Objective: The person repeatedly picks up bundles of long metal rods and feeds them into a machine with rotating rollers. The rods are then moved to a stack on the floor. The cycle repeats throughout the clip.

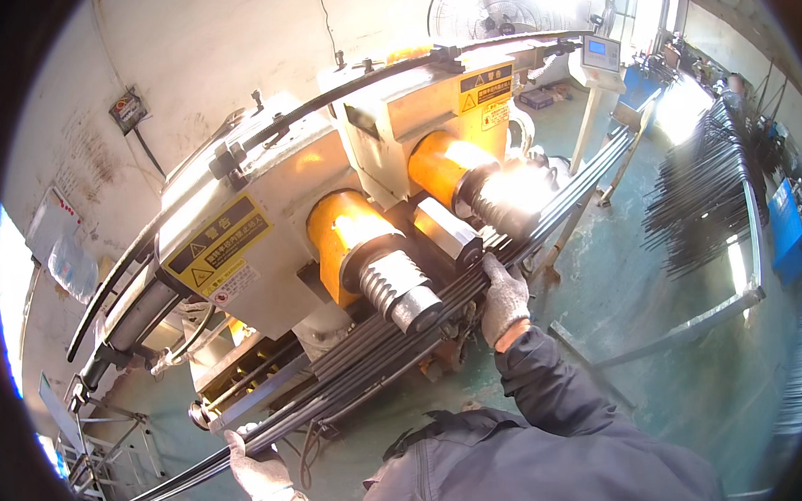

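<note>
A bundle of long, thin dark metal rods (370, 361) stretches across the front of a machine, from the lower left to the upper right. My left hand (256, 467), in a pale knit glove, is closed around the bundle near its left end, the thumb over the top. In a matching glove, my right hand (505, 301) grips the rods near the middle, beside a hexagonal block (445, 230). Just behind the rods, two ridged steel rollers (392, 287) project from orange cylindrical housings (350, 235). Their glare hides some detail on the right.
The large cream machine (282, 229) carries yellow warning labels. A small control box (600, 54) stands on a post at its far right. Many dark rods (702, 198) lie on a metal rack (677, 331) to the right, near a blue bin (788, 230). A fan stands behind.
</note>
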Demonstrator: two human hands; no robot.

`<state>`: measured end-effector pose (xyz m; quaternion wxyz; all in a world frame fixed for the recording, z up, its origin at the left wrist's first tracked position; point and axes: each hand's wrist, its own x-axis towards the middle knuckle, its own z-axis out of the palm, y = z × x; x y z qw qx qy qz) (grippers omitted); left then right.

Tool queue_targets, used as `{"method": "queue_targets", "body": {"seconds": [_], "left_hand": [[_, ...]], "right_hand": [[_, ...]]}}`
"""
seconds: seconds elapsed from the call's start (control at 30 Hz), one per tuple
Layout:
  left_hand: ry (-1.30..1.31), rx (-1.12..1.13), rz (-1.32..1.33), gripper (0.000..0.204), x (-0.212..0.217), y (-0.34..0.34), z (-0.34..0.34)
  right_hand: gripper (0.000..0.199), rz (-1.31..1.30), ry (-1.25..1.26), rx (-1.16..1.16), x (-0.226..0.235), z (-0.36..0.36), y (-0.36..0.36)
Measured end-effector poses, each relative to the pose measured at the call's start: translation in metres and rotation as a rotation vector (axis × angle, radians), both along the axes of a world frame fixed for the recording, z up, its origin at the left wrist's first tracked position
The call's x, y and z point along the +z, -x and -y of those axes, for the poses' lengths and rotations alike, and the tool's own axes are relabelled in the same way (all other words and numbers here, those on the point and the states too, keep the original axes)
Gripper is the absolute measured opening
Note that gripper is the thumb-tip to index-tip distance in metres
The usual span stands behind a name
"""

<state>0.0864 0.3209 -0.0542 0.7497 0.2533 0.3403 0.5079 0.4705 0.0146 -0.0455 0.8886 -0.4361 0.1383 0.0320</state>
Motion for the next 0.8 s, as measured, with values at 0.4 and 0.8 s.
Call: {"method": "queue_targets", "body": {"seconds": [0.4, 0.8], "left_hand": [[0.070, -0.301, -0.098, 0.047, -0.036, -0.053, 0.036], [-0.017, -0.085, -0.053, 0.057, -0.041, -0.001, -0.043]], "right_hand": [[0.022, 0.534, 1.410, 0.192, -0.082, -0.001, -0.057], [0.022, 0.691, 1.966, 0.235, -0.099, -0.018, -0.066]]}}
